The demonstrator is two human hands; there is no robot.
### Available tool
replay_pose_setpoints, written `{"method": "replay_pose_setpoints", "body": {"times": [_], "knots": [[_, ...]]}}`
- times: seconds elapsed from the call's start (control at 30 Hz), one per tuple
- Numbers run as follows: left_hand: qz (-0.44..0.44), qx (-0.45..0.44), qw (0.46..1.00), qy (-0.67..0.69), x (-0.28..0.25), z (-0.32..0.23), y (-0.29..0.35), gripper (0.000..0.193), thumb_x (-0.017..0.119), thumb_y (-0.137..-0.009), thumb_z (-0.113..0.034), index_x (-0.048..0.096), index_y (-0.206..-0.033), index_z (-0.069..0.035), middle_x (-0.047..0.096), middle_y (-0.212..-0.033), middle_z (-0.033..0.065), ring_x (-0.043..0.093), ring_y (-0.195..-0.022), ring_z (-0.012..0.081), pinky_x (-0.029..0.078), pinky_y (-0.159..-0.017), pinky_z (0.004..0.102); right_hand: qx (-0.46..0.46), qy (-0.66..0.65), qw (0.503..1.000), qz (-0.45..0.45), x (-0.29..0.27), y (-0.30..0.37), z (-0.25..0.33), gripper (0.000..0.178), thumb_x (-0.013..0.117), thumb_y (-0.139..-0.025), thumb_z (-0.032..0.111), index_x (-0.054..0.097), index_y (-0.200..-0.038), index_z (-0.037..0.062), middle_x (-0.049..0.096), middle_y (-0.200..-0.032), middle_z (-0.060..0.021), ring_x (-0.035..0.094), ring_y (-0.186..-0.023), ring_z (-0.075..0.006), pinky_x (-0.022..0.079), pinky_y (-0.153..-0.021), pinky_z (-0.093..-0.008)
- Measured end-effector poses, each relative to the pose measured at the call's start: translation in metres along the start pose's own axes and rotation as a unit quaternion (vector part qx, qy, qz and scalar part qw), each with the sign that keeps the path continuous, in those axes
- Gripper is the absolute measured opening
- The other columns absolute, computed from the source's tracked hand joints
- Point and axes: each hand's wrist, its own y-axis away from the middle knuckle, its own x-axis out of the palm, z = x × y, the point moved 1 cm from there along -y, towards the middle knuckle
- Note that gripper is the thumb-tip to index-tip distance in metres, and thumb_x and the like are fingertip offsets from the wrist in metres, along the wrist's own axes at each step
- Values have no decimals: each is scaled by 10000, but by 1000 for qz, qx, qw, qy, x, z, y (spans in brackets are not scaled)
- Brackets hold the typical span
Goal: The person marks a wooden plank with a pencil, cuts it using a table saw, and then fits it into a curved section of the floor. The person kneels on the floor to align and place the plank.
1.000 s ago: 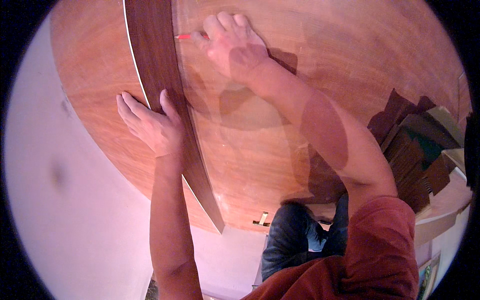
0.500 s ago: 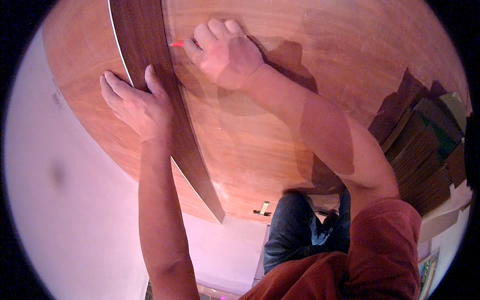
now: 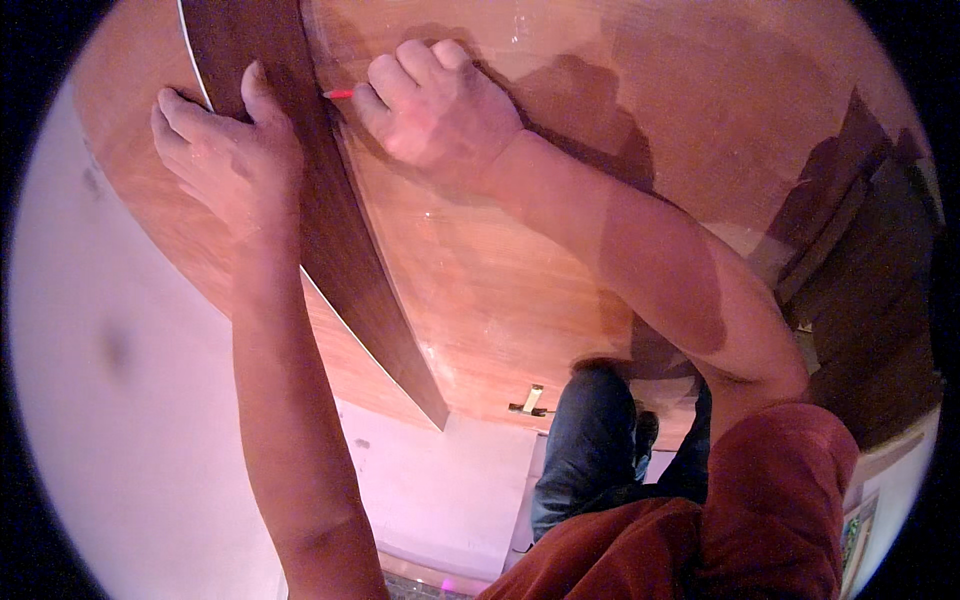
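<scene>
A long dark brown wood strip [image 3: 345, 240] with a pale left edge lies across a lighter wood panel [image 3: 480, 290]. My left hand [image 3: 230, 155] rests over the strip's left edge. Its thumb lies on the dark face, and its fingers stretch onto the panel to the left. My right hand [image 3: 430, 110] is closed around a thin red pencil [image 3: 341, 94], knuckles up, on the panel right of the strip. Only the pencil's front end shows, its tip close to the strip's right edge; my fingers cover the rest.
A small hammer [image 3: 531, 403] with a light handle lies at the panel's near edge, beside my knee. Several dark wood pieces [image 3: 870, 290] are stacked at the right. Pale floor [image 3: 110, 420] shows to the left.
My left hand has slid farther up along the strip. My right hand still grips the pencil beside the strip's right edge. The whole view has shifted slightly.
</scene>
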Motion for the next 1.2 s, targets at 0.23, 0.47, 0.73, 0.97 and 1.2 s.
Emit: {"method": "replay_pose_setpoints", "body": {"times": [0.23,0.47,0.73,0.97,1.2], "knots": [[37,-9,999,-31,-12,-8,-1,730,789,-864,-435,536,-1238,138,605,-1200,368,599,-1130,510,504,-965,542,-1,-27,1000,5,13,37,35,243,593,-820,262,717,-958,105,514,-845,-3,534,-861,-202,383,-733,-368],[58,9,988,-140,1,6,-2,687,707,-902,-562,663,-1135,83,718,-1041,292,715,-959,429,576,-829,477,-1,-43,998,42,20,68,63,244,586,-835,261,720,-963,102,515,-850,1,529,-865,-199,386,-724,-369],[-7,-25,984,-178,-21,-30,23,579,624,-999,-398,575,-1366,47,648,-1293,273,593,-1238,415,466,-1060,467,-10,-48,998,31,18,88,86,235,616,-816,254,730,-948,97,524,-856,-8,538,-877,-202,404,-718,-365],[75,-68,984,-146,-43,-46,16,559,637,-983,-411,606,-1299,49,658,-1255,284,614,-1213,408,480,-1041,477,-8,-57,998,30,22,106,101,236,625,-837,237,744,-966,79,550,-896,-16,537,-937,-217,407,-746,-373],[-20,-63,998,-2,-19,-20,25,562,658,-967,-410,588,-1295,41,653,-1232,297,605,-1180,463,489,-1006,509,-75,-40,988,132,23,128,120,252,616,-853,241,742,-999,80,565,-929,3,544,-1010,-221,407,-792,-397]]}}
